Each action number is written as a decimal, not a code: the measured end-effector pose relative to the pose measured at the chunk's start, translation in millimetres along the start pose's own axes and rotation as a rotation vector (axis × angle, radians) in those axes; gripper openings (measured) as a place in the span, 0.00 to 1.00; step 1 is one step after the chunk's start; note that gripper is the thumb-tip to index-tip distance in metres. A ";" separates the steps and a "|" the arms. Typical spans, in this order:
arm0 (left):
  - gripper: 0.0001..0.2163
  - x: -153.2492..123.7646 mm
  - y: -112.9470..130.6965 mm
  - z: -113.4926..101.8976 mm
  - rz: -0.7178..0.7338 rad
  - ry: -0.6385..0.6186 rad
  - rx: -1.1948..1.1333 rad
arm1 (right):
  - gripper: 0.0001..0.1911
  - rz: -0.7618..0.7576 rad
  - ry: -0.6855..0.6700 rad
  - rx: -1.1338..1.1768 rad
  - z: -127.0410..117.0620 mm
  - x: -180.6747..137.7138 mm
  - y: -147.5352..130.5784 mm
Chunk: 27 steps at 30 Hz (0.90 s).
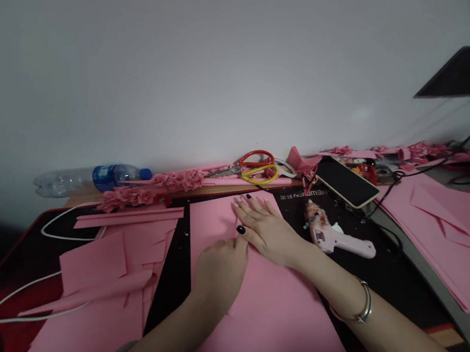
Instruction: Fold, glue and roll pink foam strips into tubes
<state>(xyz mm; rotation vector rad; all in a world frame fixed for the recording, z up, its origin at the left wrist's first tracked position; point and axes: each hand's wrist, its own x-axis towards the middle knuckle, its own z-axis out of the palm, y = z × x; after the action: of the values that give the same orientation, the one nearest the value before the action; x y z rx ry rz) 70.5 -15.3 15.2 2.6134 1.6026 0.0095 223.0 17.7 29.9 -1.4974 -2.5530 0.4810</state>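
Note:
A large pink paper sheet (271,310) lies on the dark desk mat (173,266) in front of me. My right hand (266,227) rests flat on the sheet's upper part, fingers stretched out and together, pointing away. My left hand (219,268) sits just left of it on the same sheet, fingers curled under so that only the knuckles show; what they pinch, if anything, is hidden. The two hands touch at the thumb.
Loose pink sheets (102,288) lie at left and a stack of pink sheets (458,238) at right. A pink glue gun (334,232) and a phone (345,181) lie right of my hands. Scissors (255,167), paper roses (149,191), a plastic bottle (87,179) line the wall. White cable (19,288) at left.

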 end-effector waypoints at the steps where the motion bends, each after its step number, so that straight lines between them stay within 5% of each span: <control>1: 0.12 0.0 1.4 1.3 0.008 0.012 0.002 | 0.32 -0.004 0.003 0.001 -0.2 -1.3 1.0; 11: 0.12 -0.3 1.4 -1.1 -0.089 0.038 -0.120 | 0.31 -0.008 0.072 0.098 5.7 -5.4 2.5; 19: 0.07 4.5 -9.7 -18.4 -0.252 -0.036 -0.531 | 0.31 0.083 0.478 0.509 27.5 -7.7 3.6; 27: 0.04 5.8 -17.0 -23.1 -0.248 -0.039 -0.591 | 0.32 0.141 0.481 0.550 33.3 -6.2 3.0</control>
<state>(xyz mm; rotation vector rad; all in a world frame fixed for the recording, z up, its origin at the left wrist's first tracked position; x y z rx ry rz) 57.0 -1.0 36.9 1.9538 1.5918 0.3559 219.2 6.9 -2.2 -1.3757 -1.7719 0.6741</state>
